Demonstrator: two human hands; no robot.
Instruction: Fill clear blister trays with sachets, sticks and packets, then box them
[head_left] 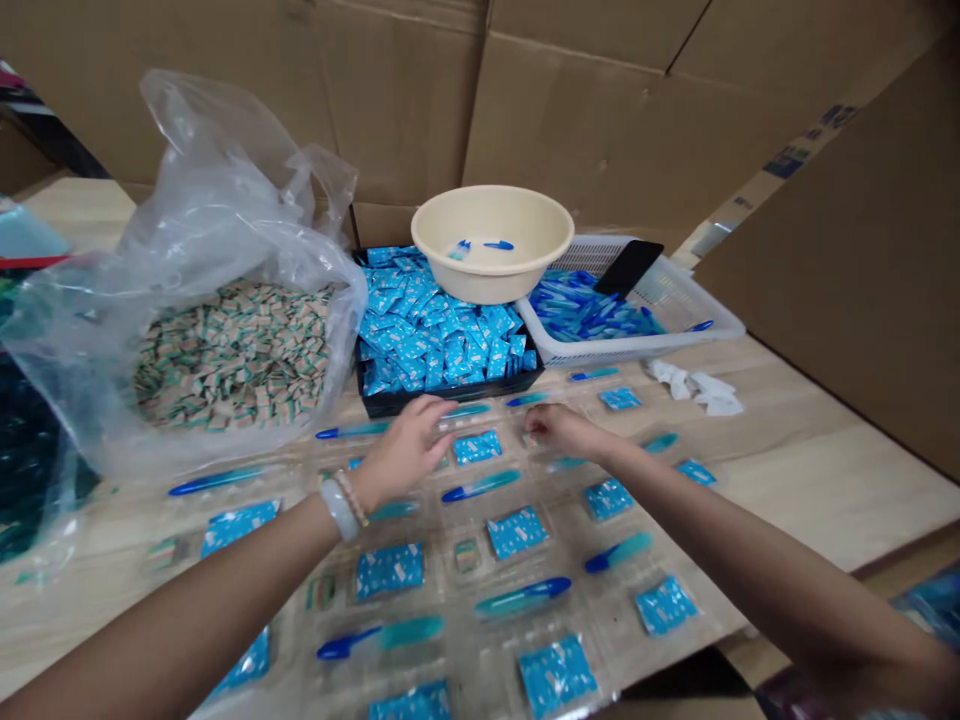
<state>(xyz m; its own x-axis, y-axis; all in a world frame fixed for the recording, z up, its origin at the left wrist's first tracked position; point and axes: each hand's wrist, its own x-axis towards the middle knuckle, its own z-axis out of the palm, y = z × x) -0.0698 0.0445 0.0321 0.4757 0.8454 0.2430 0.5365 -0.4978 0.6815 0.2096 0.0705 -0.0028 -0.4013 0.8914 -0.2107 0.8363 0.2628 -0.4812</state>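
Note:
My left hand (409, 445) reaches over the clear plastic trays (450, 520), fingers apart, beside a blue packet (477, 446) in its compartment. I see nothing held in it, though its palm is hidden. Farther right, my right hand (562, 430) has its fingers pinched together low over another tray, left of a blue packet (619, 398). What the pinch holds is too small to make out. Across the trays lie blue-and-teal capped pens (480, 486), blue packets and, in some small compartments, striped small squares (466, 555).
Behind the trays stand a plastic bag (247, 235) of striped squares, a black bin (450, 390) of blue packets and a white basket (637, 345) of pens. A cream basin (491, 280) rests above the bin. Crumpled white tissue (712, 393) lies right; cardboard (600, 120) walls the back.

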